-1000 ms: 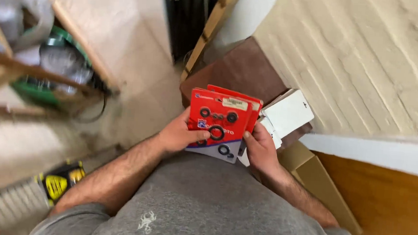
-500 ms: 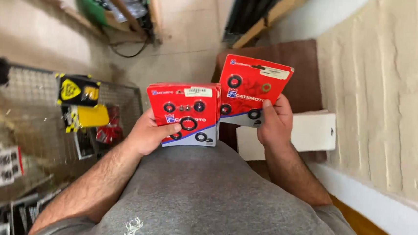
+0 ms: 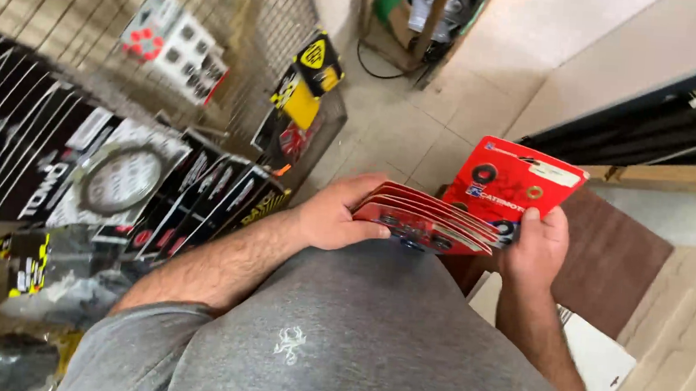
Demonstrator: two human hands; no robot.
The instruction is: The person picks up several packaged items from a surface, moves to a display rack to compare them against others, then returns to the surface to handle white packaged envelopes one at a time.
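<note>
My left hand (image 3: 337,213) grips a stack of several red blister cards (image 3: 424,217) with black rings sealed on them, held nearly flat in front of my grey shirt. My right hand (image 3: 534,248) holds one more red card (image 3: 519,183) of the same kind by its lower edge, tilted up to the right of the stack and just behind it. The two hands are close together, the single card partly overlapped by the stack.
A wire grid rack (image 3: 236,41) on the left carries hanging packs: black sleeves (image 3: 33,149), a round gasket pack (image 3: 121,175), a yellow and black pack (image 3: 311,74). A white box (image 3: 594,360) and brown board (image 3: 613,259) lie low right. Tiled floor (image 3: 470,81) lies ahead.
My view has swung left toward the wire rack. The stack in my left hand has tipped flat, and my right hand has brought the single card close beside it.
</note>
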